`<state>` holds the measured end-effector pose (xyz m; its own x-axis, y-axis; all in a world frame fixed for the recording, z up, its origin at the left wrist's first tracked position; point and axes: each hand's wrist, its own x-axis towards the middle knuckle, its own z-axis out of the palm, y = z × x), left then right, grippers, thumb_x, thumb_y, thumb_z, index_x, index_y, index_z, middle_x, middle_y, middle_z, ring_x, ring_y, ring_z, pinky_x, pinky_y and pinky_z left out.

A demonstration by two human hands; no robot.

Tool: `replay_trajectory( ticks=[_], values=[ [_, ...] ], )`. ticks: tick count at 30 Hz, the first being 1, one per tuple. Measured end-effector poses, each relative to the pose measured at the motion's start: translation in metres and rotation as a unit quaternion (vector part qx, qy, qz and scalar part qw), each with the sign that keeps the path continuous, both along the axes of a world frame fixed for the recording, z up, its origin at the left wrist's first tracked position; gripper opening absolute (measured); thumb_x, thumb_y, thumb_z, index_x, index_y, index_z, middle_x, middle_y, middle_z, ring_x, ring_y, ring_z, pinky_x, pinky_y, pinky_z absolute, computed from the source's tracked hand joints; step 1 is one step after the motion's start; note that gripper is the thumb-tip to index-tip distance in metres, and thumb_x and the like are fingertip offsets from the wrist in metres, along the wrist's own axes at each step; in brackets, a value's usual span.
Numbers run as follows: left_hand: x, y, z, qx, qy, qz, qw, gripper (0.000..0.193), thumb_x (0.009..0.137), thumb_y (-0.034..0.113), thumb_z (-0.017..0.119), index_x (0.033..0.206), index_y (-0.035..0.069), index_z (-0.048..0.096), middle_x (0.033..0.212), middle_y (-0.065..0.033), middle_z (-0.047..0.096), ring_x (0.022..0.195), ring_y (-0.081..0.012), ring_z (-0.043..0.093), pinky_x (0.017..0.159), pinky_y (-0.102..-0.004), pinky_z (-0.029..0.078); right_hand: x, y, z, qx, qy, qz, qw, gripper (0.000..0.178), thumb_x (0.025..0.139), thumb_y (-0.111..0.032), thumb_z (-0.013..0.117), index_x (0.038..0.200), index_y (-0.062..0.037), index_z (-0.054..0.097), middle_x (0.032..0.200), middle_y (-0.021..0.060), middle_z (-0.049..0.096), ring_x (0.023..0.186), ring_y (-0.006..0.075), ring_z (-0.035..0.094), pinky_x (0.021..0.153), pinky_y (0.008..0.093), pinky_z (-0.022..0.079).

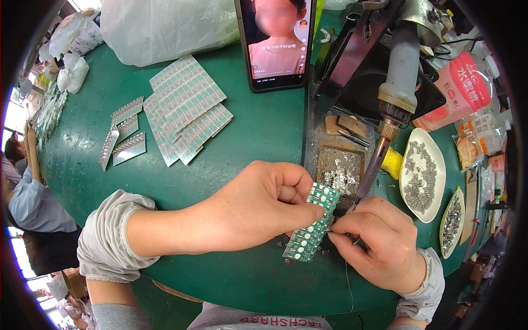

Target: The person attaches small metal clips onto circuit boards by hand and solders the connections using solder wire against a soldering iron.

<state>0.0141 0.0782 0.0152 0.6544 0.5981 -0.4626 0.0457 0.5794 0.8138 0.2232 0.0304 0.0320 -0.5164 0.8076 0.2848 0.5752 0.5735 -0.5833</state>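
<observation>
My left hand [258, 209] is closed on a narrow green circuit board [306, 237] dotted with round white pads, the thumb lying on its face. At the board's right edge, my right hand [379, 242] is pinched, with something too small to make out at its fingertips. A thin wire [348, 286] hangs down beneath that hand. Mounted above, a soldering iron [379, 157] points down, its tip just over my right fingers. Whether the tip touches anything is hidden. Behind the board sits a small tray [360, 159] with silvery solder bits.
Stacked board panels [187, 99] and a few strips with pins [129, 148] lie left. A phone [279, 49] stands at the back beside a plastic bag [165, 27]. Dishes of small metal parts [406, 187] and a pink package [462, 88] are right. Another person [41, 203] sits far left.
</observation>
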Motion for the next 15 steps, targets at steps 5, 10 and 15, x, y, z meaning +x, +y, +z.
replay_trajectory(
  ticks=[5, 10, 15],
  values=[
    [-0.001, 0.000, -0.003, -0.009, -0.005, 0.001, 1.000, 0.008, 0.087, 0.001, 0.063, 0.093, 0.001, 0.058, 0.085, 0.0010, 0.063, 0.075, -0.0025, 0.056, 0.065, -0.0173, 0.044, -0.001, -0.001, 0.004, -0.027, 0.028, -0.034, 0.999, 0.024, 0.063, 0.004, 0.074, 0.082, -0.0022, 0.062, 0.075, 0.0086, 0.062, 0.063, 0.0230, 0.062, 0.054, 0.0298, 0.050],
    [-0.001, 0.001, 0.003, -0.012, -0.011, 0.007, 1.000, 0.007, 0.087, 0.002, 0.064, 0.090, 0.002, 0.057, 0.081, 0.0030, 0.061, 0.071, -0.0009, 0.054, 0.061, -0.0169, 0.042, 0.004, 0.002, 0.007, -0.036, 0.032, -0.061, 0.997, 0.020, 0.065, 0.006, 0.072, 0.082, -0.0015, 0.064, 0.075, 0.0088, 0.064, 0.060, 0.0191, 0.063, 0.050, 0.0268, 0.050],
    [-0.002, 0.001, 0.004, -0.016, -0.012, 0.010, 1.000, 0.008, 0.086, 0.002, 0.065, 0.087, 0.003, 0.056, 0.078, 0.0048, 0.058, 0.069, 0.0000, 0.052, 0.058, -0.0168, 0.039, 0.010, 0.004, 0.008, -0.081, 0.044, -0.068, 0.993, 0.016, 0.070, 0.004, 0.073, 0.083, -0.0010, 0.065, 0.078, 0.0081, 0.066, 0.061, 0.0130, 0.062, 0.047, 0.0225, 0.047]
  ],
)
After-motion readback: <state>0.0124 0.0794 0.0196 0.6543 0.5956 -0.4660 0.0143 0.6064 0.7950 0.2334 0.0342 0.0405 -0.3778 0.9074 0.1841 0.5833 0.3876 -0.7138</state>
